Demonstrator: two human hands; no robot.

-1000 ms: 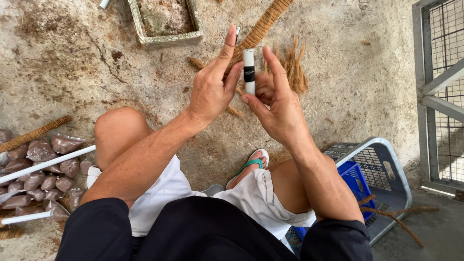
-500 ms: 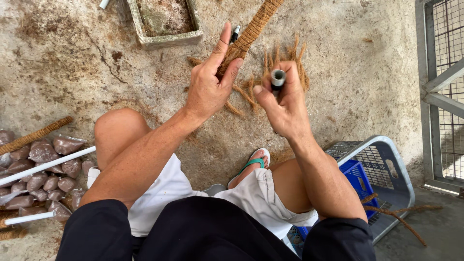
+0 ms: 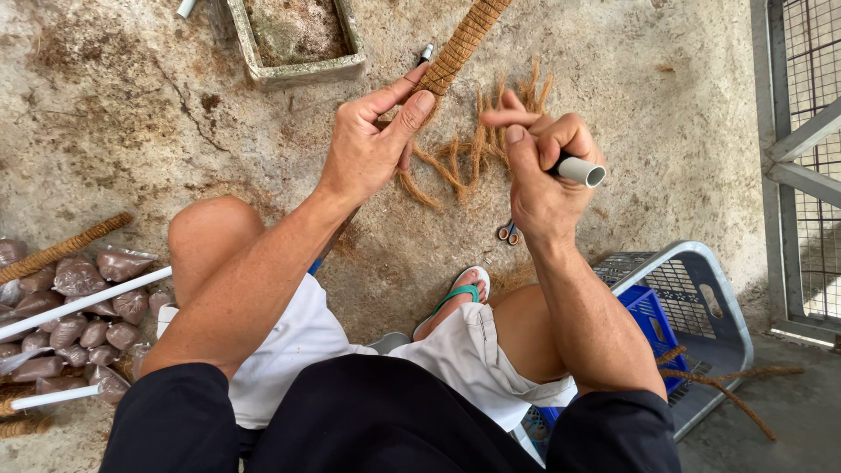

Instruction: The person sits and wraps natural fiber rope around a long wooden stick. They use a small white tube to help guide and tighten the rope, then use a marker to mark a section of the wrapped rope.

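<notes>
My left hand (image 3: 372, 144) grips a long pole wrapped in brown coir rope (image 3: 460, 42), which slants up toward the top of the view. My right hand (image 3: 543, 171) is closed around a short grey plastic pipe (image 3: 580, 170), its open end pointing right. Loose strands of coir rope (image 3: 477, 144) lie on the concrete between and beyond both hands. Small scissors (image 3: 508, 232) rest on the ground just below my right hand. I sit with bare knees apart and a green sandal (image 3: 460, 293) on one foot.
A concrete trough of soil (image 3: 298, 39) stands at the top. Several brown filled bags (image 3: 83, 307), white pipes (image 3: 83, 302) and another wrapped pole (image 3: 66, 248) lie at the left. A grey basket (image 3: 701, 302) with a blue crate is at the right, beside a metal gate (image 3: 802, 149).
My right hand has swung the grey pipe from upright between my hands out to the right and lower, now lying sideways. My left hand closed around the wrapped pole.
</notes>
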